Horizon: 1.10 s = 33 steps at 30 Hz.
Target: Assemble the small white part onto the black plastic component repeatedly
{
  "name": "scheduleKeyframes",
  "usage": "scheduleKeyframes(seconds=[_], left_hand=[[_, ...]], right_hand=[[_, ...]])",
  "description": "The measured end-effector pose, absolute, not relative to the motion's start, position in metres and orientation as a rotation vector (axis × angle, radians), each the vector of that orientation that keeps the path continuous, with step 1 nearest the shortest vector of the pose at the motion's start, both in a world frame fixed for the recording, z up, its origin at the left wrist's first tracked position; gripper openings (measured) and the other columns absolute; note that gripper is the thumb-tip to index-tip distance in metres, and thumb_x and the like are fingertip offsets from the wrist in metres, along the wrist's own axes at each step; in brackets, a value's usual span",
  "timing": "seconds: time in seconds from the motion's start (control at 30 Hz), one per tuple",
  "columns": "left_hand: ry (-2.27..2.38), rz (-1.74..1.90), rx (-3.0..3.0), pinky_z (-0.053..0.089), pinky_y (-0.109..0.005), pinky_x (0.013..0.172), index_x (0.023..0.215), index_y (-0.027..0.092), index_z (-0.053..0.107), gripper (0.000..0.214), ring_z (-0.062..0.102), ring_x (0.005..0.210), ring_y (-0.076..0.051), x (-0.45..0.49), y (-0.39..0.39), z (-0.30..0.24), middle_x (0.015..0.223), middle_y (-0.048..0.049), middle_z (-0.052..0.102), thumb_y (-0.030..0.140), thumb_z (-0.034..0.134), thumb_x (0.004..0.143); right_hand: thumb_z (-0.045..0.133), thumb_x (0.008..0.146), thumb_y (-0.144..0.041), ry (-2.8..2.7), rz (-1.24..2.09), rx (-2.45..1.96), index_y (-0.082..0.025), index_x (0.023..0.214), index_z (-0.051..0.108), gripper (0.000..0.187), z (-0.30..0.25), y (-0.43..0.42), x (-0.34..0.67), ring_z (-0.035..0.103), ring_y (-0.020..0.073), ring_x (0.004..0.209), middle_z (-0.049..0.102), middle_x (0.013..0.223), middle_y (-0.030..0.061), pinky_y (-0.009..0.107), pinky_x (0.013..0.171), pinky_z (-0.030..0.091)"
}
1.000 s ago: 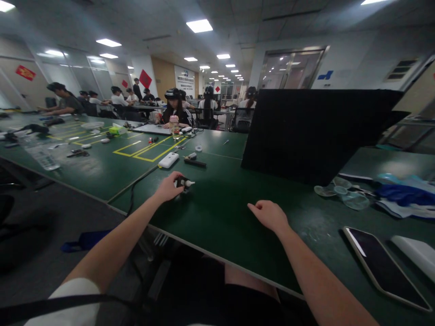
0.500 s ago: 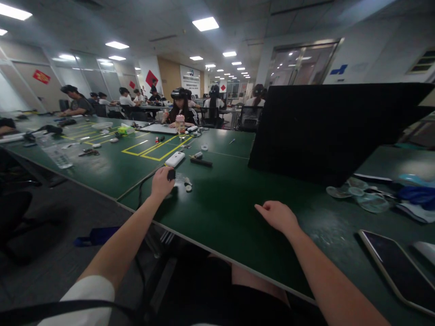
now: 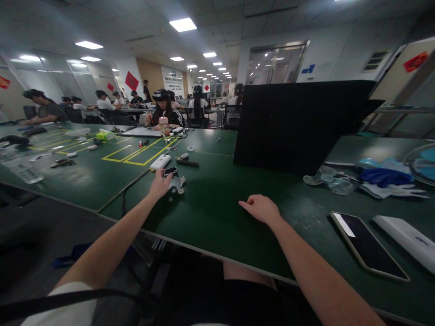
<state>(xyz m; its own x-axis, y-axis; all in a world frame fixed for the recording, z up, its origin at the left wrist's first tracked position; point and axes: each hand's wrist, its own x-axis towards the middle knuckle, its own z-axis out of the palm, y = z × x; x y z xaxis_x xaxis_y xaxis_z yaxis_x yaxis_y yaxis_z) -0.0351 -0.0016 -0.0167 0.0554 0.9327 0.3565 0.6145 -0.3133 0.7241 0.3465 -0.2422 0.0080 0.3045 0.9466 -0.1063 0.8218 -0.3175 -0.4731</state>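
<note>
My left hand (image 3: 159,185) is closed on a small black object (image 3: 171,172) with pale edges, its fingers and thumb at the object's near side. What kind of thing it is cannot be made out. Just right of this hand lie a clear plastic piece (image 3: 175,183) and a small white round piece (image 3: 181,191) on the green table (image 3: 210,217). A white power-bank-like block (image 3: 160,162) lies just beyond the hand. At the table's middle my right hand (image 3: 263,209) rests, fingers curled in and one digit pointing left, with nothing visible in it.
A large black panel (image 3: 288,127) stands behind my right hand. On the right lie a phone (image 3: 369,246), a white case (image 3: 408,240), blue gloves (image 3: 385,177) and clear plastic cups (image 3: 329,181). A dark bar (image 3: 188,163) and a pink-lidded bottle (image 3: 164,128) are farther off. A person (image 3: 165,111) sits opposite.
The view has swung right, so everything sits farther left in the picture. The black object in my left hand is turned and shows more of its side. My right hand keeps its curled shape.
</note>
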Motion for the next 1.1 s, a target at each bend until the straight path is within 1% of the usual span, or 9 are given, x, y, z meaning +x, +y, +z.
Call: scheduleKeyframes(seconds=[0.13,0.27,0.5,0.63,0.77,0.87,0.97,1.03,1.1], left_hand=[[1.403,0.95,2.022,0.049,-0.04,0.096,0.132,0.017,0.041,0.051,0.067,0.11,-0.026,0.014,-0.013,-0.013,0.125,-0.0164,0.066,0.051,0.049,0.094],[1.301,0.797,2.171,0.05,-0.041,0.094,0.133,0.017,0.041,0.054,0.068,0.108,-0.029,0.061,-0.031,-0.01,0.124,-0.0197,0.066,0.053,0.051,0.093],[0.853,0.549,2.407,0.053,-0.041,0.085,0.135,0.019,0.042,0.052,0.071,0.096,-0.03,0.142,-0.11,-0.003,0.113,-0.0169,0.069,0.048,0.052,0.093],[0.612,0.505,2.507,0.053,-0.042,0.085,0.134,0.02,0.044,0.051,0.069,0.099,-0.031,0.182,-0.166,-0.002,0.111,-0.0154,0.069,0.049,0.053,0.093],[0.56,0.504,2.494,0.053,-0.047,0.089,0.135,0.018,0.045,0.053,0.067,0.105,-0.032,0.201,-0.191,-0.001,0.117,-0.017,0.067,0.049,0.053,0.093],[0.564,0.59,2.381,0.052,-0.046,0.094,0.137,0.018,0.044,0.054,0.064,0.112,-0.031,0.2,-0.188,0.002,0.125,-0.0171,0.063,0.047,0.055,0.093],[0.646,0.825,2.229,0.049,-0.044,0.101,0.136,0.017,0.044,0.049,0.059,0.119,-0.027,0.187,-0.17,0.006,0.13,-0.0166,0.058,0.043,0.052,0.095],[0.743,1.023,2.164,0.046,-0.045,0.104,0.131,0.017,0.048,0.041,0.057,0.119,-0.026,0.17,-0.152,0.005,0.128,-0.0157,0.058,0.039,0.052,0.096],[0.844,1.179,2.143,0.045,-0.045,0.105,0.127,0.017,0.05,0.037,0.057,0.117,-0.026,0.148,-0.132,0.001,0.124,-0.0143,0.059,0.036,0.054,0.095]], right_hand=[[0.057,0.085,-0.063,-1.588,0.505,-2.269,-0.023,0.078,0.068,0.042,0.008,-0.24,0.345,0.065,0.0198,0.066,0.069,0.077,0.0054,0.031,0.055,0.049],[0.056,0.086,-0.063,-1.579,0.527,-2.26,-0.023,0.076,0.066,0.043,0.013,-0.242,0.342,0.064,0.0196,0.065,0.069,0.075,0.0049,0.031,0.055,0.049],[0.03,0.095,-0.07,-1.196,0.371,-2.081,-0.022,0.076,0.064,0.061,0.03,-0.25,0.344,0.058,0.0192,0.058,0.064,0.067,0.0056,0.031,0.054,0.043],[0.022,0.093,-0.075,-1.071,0.194,-2.005,-0.021,0.074,0.064,0.071,0.036,-0.253,0.348,0.057,0.0207,0.06,0.061,0.064,0.0059,0.032,0.057,0.041],[0.02,0.092,-0.078,-1.041,0.192,-1.933,-0.02,0.073,0.063,0.074,0.034,-0.252,0.349,0.057,0.0204,0.061,0.06,0.063,0.0054,0.032,0.058,0.039],[0.022,0.094,-0.075,-1.03,0.167,-1.846,-0.019,0.083,0.065,0.071,0.03,-0.251,0.35,0.059,0.0206,0.067,0.064,0.072,0.0061,0.031,0.061,0.042],[0.028,0.097,-0.067,-1.156,0.115,-1.723,-0.019,0.099,0.067,0.062,0.028,-0.249,0.35,0.063,0.022,0.084,0.068,0.093,0.0086,0.033,0.072,0.047],[0.038,0.097,-0.063,-1.385,0.11,-1.685,-0.02,0.103,0.068,0.053,0.026,-0.25,0.347,0.063,0.0236,0.095,0.069,0.104,0.0099,0.037,0.082,0.048],[0.053,0.091,-0.061,-1.668,0.142,-1.678,-0.021,0.107,0.07,0.047,0.025,-0.251,0.341,0.061,0.0263,0.107,0.068,0.115,0.0105,0.042,0.091,0.047]])
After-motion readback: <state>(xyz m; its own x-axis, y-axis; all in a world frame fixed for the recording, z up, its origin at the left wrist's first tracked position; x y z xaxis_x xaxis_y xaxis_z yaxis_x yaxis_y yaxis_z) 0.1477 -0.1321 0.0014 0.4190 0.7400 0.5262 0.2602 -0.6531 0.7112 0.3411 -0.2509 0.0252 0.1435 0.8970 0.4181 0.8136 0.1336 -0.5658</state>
